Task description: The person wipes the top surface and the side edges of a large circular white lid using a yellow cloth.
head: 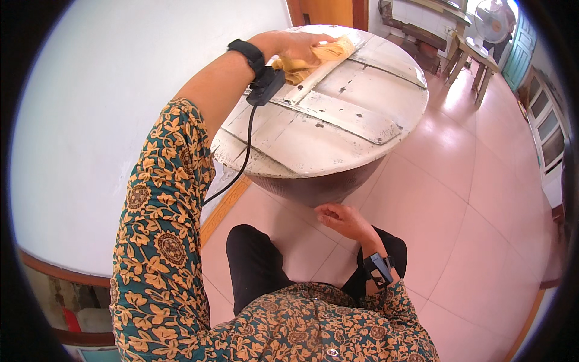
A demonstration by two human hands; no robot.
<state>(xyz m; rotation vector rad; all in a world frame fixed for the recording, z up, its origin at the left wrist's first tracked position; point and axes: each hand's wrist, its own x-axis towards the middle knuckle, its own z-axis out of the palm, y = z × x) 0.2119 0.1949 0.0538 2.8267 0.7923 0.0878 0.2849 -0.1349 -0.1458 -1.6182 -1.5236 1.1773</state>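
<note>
My left hand [303,47] is on a bunched yellow cloth [294,72], its fingers gripping the folds. The cloth lies on the far left part of a round, white-painted wooden lid [280,135]. Raised wooden battens cross the lid, and its paint is chipped. Below the lid shows the dark, rounded side of a large vessel [312,188]. Near the vessel's lower front, my right hand [341,219] hangs with loosely curled fingers and holds nothing visible. Each wrist wears a strapped device; a black cable runs from the left one.
A white wall [113,90] rises at the left, close beside the lid. Pink floor tiles [434,194] extend to the right. Farther back, an electric fan [492,22] stands on a wooden stool [470,50], with a person partly visible behind it. A white-framed cabinet [543,113] is at the right.
</note>
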